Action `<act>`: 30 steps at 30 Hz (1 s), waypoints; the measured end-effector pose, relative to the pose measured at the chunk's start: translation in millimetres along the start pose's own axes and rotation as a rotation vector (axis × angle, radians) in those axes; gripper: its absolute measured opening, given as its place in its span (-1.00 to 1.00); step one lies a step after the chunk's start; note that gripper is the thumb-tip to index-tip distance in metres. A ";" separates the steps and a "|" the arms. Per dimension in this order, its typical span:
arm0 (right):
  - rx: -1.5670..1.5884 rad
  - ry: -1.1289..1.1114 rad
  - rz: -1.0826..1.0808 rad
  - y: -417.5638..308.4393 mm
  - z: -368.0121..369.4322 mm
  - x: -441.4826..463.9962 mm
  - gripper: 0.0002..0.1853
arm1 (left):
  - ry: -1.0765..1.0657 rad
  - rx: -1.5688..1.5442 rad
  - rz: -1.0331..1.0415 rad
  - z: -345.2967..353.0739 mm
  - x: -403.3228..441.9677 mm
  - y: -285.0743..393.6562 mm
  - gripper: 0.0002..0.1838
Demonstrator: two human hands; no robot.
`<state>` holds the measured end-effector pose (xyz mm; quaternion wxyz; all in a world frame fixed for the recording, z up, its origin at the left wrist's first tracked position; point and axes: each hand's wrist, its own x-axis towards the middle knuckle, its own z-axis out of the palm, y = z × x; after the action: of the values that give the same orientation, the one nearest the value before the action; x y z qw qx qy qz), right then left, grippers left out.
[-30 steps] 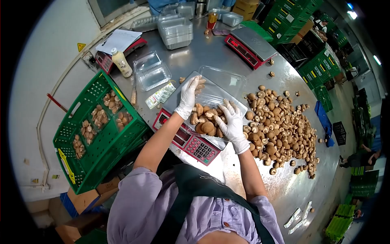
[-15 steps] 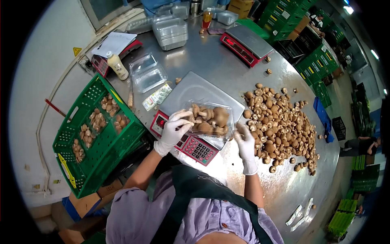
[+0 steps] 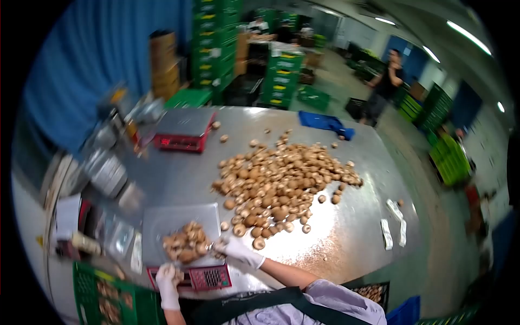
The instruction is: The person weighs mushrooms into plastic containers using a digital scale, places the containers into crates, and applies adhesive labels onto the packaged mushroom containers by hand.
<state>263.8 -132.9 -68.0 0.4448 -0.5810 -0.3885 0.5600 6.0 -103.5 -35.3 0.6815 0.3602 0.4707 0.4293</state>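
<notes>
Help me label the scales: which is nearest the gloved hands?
The only near scale with packed mushrooms over its platform; the far scale shows none.

White-gloved left hand (image 3: 168, 278) at 7 o'clock in view, fingers curled; bare left forearm (image 3: 174, 317) points to 12. White-gloved right hand (image 3: 241, 251) sits at 2 o'clock from it, hands apart, bare right forearm (image 3: 290, 274) aimed at 10. Fingertips blurred, right grip unclear.

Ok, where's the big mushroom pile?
In the head view, the mushroom pile lies mid-picture on the table, right of the near scale, beyond the right hand.
</notes>
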 end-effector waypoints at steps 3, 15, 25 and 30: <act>0.070 0.009 -0.004 2.7 1.9 5.6 -0.81 | -0.002 0.009 -0.026 -0.8 3.8 2.0 -0.93; -0.222 0.182 -0.164 -23.5 8.1 -26.9 -0.82 | 0.127 0.170 0.134 3.1 2.3 -15.4 -0.90; -0.672 0.129 -0.908 -31.9 -28.3 -38.5 -0.74 | 0.019 0.401 0.447 7.0 0.8 -23.8 -0.67; -0.681 0.216 -0.725 -33.5 -21.9 -44.1 -0.84 | -0.006 0.684 0.765 22.7 -24.3 -4.6 -0.68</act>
<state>284.1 -166.5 -23.2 0.4335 -0.5755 -0.6774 0.1483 24.1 -129.6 -24.5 0.3202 0.7101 0.4170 0.4683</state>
